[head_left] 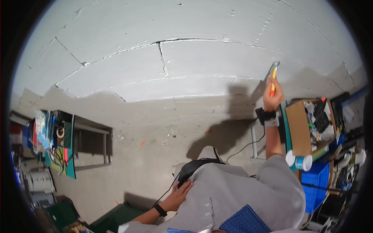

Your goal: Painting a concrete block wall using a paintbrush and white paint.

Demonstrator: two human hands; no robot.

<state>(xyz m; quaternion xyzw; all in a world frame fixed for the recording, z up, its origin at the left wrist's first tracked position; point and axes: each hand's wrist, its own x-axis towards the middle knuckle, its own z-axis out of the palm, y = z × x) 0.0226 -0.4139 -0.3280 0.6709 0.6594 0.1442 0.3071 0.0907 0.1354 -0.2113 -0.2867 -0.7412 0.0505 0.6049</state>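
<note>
My right hand (273, 94) is raised in front of the white block wall (206, 58), its fingers closed round a slim hand tool (274, 73) with a yellow handle and an orange-red end. The tool's pale tip meets or nearly meets the wall; its exact kind is too small to make out. Low at my waist, my left hand (177, 197) lies flat with fingers stretched out, against my grey shirt (229, 186) and the edge of a black pouch (193, 167). Nothing shows in its grasp.
At right, a cardboard box (300, 125) of mixed items stands on a table, with white tubs (304, 163) and a blue bin (316, 182) nearer me. A green-topped table (69, 163) with supplies is at left. A black cable (248, 145) and orange scraps lie on the floor.
</note>
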